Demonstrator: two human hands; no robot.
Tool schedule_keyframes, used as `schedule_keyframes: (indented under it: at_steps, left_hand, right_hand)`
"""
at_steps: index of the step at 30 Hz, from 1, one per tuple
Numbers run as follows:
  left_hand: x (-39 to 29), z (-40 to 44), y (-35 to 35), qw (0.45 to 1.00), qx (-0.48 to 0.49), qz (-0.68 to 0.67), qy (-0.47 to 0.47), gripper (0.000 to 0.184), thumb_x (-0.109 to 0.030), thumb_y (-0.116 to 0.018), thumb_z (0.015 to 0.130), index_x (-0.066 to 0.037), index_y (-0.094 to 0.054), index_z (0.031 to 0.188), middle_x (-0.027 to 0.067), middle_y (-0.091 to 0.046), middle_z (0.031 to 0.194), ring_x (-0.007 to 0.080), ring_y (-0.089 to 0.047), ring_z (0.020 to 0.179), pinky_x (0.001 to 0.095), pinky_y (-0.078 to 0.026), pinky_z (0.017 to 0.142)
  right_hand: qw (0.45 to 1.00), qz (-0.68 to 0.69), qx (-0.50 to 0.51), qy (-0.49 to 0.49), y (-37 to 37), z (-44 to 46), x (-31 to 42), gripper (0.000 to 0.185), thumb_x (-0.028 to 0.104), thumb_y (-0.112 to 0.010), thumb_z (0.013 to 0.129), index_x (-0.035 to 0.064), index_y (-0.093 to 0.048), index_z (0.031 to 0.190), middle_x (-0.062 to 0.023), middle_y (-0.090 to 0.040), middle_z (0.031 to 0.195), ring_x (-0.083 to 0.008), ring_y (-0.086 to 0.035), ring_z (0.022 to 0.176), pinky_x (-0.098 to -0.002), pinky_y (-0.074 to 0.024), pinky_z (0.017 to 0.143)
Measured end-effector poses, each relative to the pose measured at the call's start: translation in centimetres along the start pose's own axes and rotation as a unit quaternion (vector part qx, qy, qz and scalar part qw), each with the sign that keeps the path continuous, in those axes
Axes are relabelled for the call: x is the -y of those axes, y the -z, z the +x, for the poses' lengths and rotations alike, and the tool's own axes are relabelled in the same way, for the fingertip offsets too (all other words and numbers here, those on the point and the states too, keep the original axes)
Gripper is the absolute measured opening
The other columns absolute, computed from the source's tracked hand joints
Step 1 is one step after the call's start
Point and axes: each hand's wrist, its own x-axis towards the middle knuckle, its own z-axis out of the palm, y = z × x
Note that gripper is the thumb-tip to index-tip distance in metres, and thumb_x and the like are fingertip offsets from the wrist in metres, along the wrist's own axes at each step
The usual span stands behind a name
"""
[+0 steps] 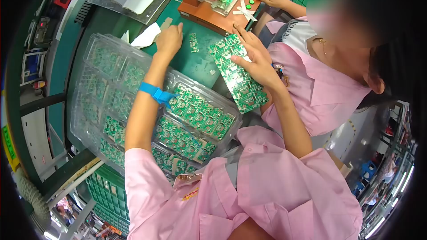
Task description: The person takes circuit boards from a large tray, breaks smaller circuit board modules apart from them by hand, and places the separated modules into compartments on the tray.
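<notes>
One board [237, 79], long edge in right grip [259, 64]

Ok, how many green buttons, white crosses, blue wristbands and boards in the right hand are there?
Green buttons: 2
White cross: 1
Blue wristband: 1
Board in right hand: 1
Total: 5

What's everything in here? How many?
Plastic tray: at least one, clear, left
Trayed circuit boards: many, green, inside it
Held circuit board: one, green, right of centre
Loose board strip: one, green, on mat
Bench fixture: one, brown, top
Round buttons: two, green, on fixture
Crate: at least one, green, lower left
Coworker: one, pink shirt, right
Distant clutter: uncountable, blurry, edges
Wrist strap: one, blue, over tray
Left hand: one, bare, by white paper
Right hand: one, bare, on held board
</notes>
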Motion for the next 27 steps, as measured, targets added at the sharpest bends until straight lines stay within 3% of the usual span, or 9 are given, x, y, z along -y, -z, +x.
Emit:
schedule_keyframes:
  at_steps: [7, 9, 11, 13, 14, 16, 17, 21, 27]
  left_hand:
    - [0.9, 1.0, -0.7, 0.982, 0.087, 0.159, 0.054, 0.042, -0.032, -0.037, 0.087, 0.003, -0.060, 0.081, 0.0147, -0.062, 0.077, 0.0358, -0.057, 0.070, 0.0415, -0.044, 0.064]
    - [0.1, 0.3, 0.0, 0.995, -0.076, 0.041, -0.056, 0.040, -0.032, -0.040, 0.086, 0.003, -0.060, 0.082, 0.0135, -0.062, 0.076, 0.0355, -0.057, 0.069, 0.0413, -0.044, 0.064]
    - [-1.9, -1.1, 1.3, 0.955, -0.232, -0.083, -0.167, 0.038, -0.032, -0.043, 0.085, 0.002, -0.060, 0.082, 0.0122, -0.062, 0.075, 0.0352, -0.057, 0.068, 0.0411, -0.045, 0.064]
    - [-5.1, -3.5, 3.1, 0.909, 0.043, -0.394, -0.130, 0.035, -0.031, -0.049, 0.083, 0.002, -0.058, 0.075, 0.0123, -0.060, 0.066, 0.0342, -0.055, 0.061, 0.0413, -0.044, 0.059]
    - [-6.4, -4.6, 4.1, 0.910, 0.043, -0.392, -0.127, 0.035, -0.031, -0.049, 0.083, 0.002, -0.058, 0.075, 0.0123, -0.060, 0.066, 0.0342, -0.055, 0.061, 0.0413, -0.044, 0.059]
    - [-8.2, -6.0, 5.5, 0.974, 0.112, -0.145, -0.130, 0.042, -0.035, -0.046, 0.084, 0.002, -0.053, 0.068, 0.0124, -0.055, 0.058, 0.0321, -0.050, 0.051, 0.0403, -0.042, 0.054]
    - [-8.4, -6.2, 5.4, 0.975, 0.110, -0.143, -0.128, 0.042, -0.035, -0.046, 0.084, 0.002, -0.053, 0.068, 0.0124, -0.055, 0.058, 0.0321, -0.050, 0.051, 0.0403, -0.042, 0.054]
    - [-9.1, -6.7, 4.1, 0.990, -0.086, -0.055, -0.101, 0.046, -0.038, -0.041, 0.086, 0.002, -0.048, 0.063, 0.0142, -0.053, 0.055, 0.0313, -0.045, 0.045, 0.0400, -0.040, 0.050]
    - [-7.3, -6.2, 3.3, 0.985, 0.053, -0.162, -0.028, 0.048, -0.041, -0.040, 0.086, 0.001, -0.050, 0.064, 0.0147, -0.055, 0.057, 0.0326, -0.048, 0.049, 0.0402, -0.040, 0.052]
  right_hand:
    - [0.998, 0.028, 0.002, -0.059, -0.1, 0.4, -0.8, 0.026, 0.023, -0.058, 0.079, 0.0010, -0.047, 0.086, -0.0029, -0.043, 0.066, -0.0142, -0.040, 0.059, -0.0279, -0.0369, 0.055]
    - [0.998, -0.049, 0.012, -0.033, -0.3, 0.7, -1.0, 0.026, 0.021, -0.057, 0.080, 0.0001, -0.049, 0.093, -0.0042, -0.049, 0.073, -0.0138, -0.044, 0.060, -0.0267, -0.0387, 0.055]
    - [0.991, -0.129, 0.020, -0.008, -0.5, 0.9, -1.0, 0.028, 0.018, -0.057, 0.080, -0.0007, -0.051, 0.100, -0.0055, -0.055, 0.081, -0.0134, -0.048, 0.061, -0.0256, -0.0406, 0.056]
    - [0.990, -0.144, 0.006, 0.006, -1.1, 0.8, -0.2, 0.030, 0.021, -0.058, 0.079, -0.0003, -0.050, 0.099, -0.0074, -0.055, 0.078, -0.0160, -0.049, 0.061, -0.0270, -0.0402, 0.055]
    - [0.987, -0.161, -0.005, 0.020, -1.6, 0.7, 0.6, 0.032, 0.024, -0.058, 0.079, 0.0000, -0.049, 0.098, -0.0093, -0.055, 0.075, -0.0185, -0.050, 0.061, -0.0285, -0.0398, 0.055]
    - [0.979, -0.196, -0.027, 0.053, -2.5, 0.8, 1.8, 0.036, 0.030, -0.058, 0.077, 0.0008, -0.047, 0.095, -0.0131, -0.055, 0.069, -0.0236, -0.051, 0.060, -0.0315, -0.0391, 0.055]
    - [0.979, -0.193, -0.026, 0.056, -3.0, 1.0, 1.8, 0.036, 0.030, -0.058, 0.077, 0.0008, -0.047, 0.095, -0.0131, -0.055, 0.069, -0.0236, -0.051, 0.060, -0.0315, -0.0391, 0.055]
    - [0.961, -0.240, -0.137, 0.029, -4.1, 1.0, 0.9, 0.041, 0.036, -0.058, 0.076, 0.0007, -0.051, 0.096, -0.0171, -0.059, 0.072, -0.0291, -0.055, 0.064, -0.0339, -0.0405, 0.055]
    - [0.975, -0.190, -0.085, -0.074, -3.8, 0.7, 2.2, 0.040, 0.039, -0.057, 0.075, 0.0022, -0.057, 0.093, -0.0144, -0.059, 0.070, -0.0288, -0.056, 0.063, -0.0350, -0.0413, 0.054]
